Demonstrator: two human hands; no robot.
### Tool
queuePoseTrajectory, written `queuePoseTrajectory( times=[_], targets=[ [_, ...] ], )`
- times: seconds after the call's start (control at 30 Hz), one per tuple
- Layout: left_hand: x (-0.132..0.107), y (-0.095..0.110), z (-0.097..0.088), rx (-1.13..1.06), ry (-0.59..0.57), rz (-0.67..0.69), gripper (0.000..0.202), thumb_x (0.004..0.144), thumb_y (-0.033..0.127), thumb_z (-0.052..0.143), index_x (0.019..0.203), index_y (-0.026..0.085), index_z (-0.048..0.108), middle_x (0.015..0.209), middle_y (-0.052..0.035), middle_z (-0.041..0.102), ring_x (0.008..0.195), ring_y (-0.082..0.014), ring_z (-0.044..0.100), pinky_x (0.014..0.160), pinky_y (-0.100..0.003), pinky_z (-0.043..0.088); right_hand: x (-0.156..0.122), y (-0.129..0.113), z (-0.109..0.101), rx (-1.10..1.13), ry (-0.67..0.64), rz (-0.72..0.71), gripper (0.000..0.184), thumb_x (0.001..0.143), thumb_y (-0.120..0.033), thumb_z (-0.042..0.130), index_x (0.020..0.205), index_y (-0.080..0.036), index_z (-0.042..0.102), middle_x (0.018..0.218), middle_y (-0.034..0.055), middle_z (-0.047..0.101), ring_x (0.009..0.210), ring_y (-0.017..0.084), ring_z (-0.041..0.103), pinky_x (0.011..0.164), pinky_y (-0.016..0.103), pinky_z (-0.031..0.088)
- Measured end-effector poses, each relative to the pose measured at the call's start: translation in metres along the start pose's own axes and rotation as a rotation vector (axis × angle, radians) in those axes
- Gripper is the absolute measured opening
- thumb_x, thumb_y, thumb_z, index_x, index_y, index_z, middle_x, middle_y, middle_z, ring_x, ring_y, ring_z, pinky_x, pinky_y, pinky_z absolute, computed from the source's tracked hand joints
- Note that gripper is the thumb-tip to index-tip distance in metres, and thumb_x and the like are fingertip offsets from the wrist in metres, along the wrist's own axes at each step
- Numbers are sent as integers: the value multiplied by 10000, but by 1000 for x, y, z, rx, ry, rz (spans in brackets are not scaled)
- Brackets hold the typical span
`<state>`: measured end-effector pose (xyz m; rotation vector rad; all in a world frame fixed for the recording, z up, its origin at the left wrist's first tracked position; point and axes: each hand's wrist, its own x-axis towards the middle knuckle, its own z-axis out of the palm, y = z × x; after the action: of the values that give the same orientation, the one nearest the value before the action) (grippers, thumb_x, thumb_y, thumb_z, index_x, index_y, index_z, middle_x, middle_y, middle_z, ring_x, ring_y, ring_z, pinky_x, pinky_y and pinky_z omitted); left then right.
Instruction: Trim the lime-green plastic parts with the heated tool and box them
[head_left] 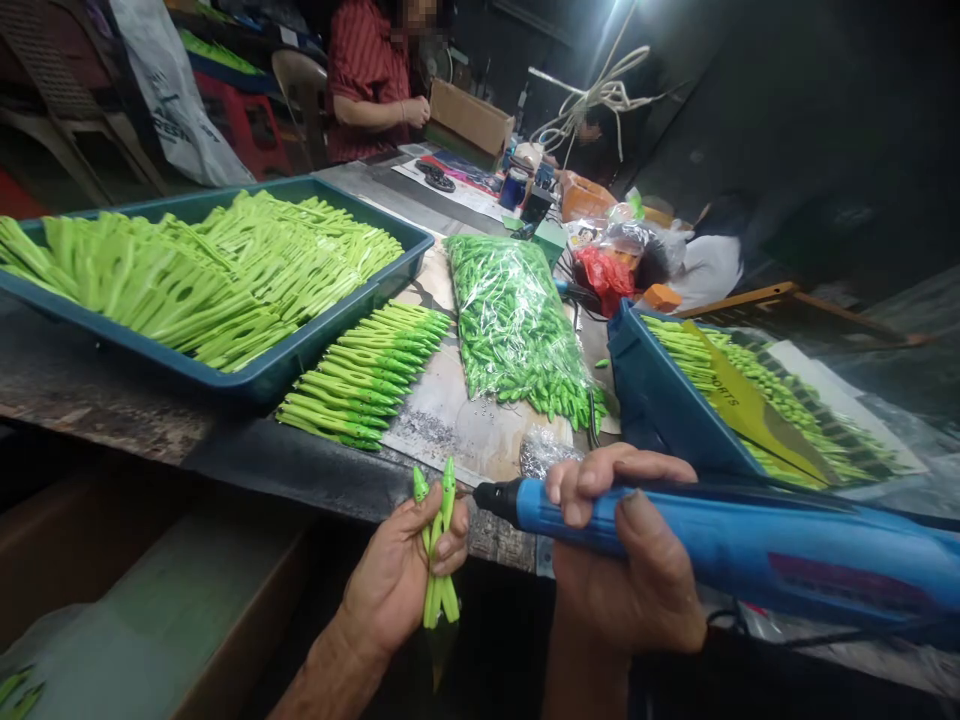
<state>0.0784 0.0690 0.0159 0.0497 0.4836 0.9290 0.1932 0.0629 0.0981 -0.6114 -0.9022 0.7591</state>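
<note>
The plastic bag of parts (517,330) lies on the table (97,410). Left of the bag sit a tray of parts (225,345) and a loose row of parts (367,375); right of it, a crate (660,390). Behind it sits a person (367,90). Before it, past the table edge, the left hand (397,570) grips more parts (439,545) and the right hand (622,560) a rotary tool (720,535).

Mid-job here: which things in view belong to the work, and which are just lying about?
Part of the work:
left hand gripping lime-green plastic pieces
right hand gripping blue corded rotary tool
probably the blue tray and clear bag of matching pieces

Lying about:
cardboard box
coiled white rope
red plastic bag
</note>
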Motion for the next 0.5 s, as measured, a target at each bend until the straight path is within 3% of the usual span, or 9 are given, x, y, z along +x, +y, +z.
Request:
queuePoseTrajectory(
  times=[0.5],
  targets=[
    [1, -2, -4, 19, -7, 0, 283, 908, 171, 413, 663, 84, 527, 614, -32, 535, 419, -23, 379, 379, -128, 281, 1, -7, -4, 4, -5, -25, 126, 737, -140, 533, 856, -171, 557, 697, -7, 548, 506, 91, 483, 564, 283, 395]
  ],
)
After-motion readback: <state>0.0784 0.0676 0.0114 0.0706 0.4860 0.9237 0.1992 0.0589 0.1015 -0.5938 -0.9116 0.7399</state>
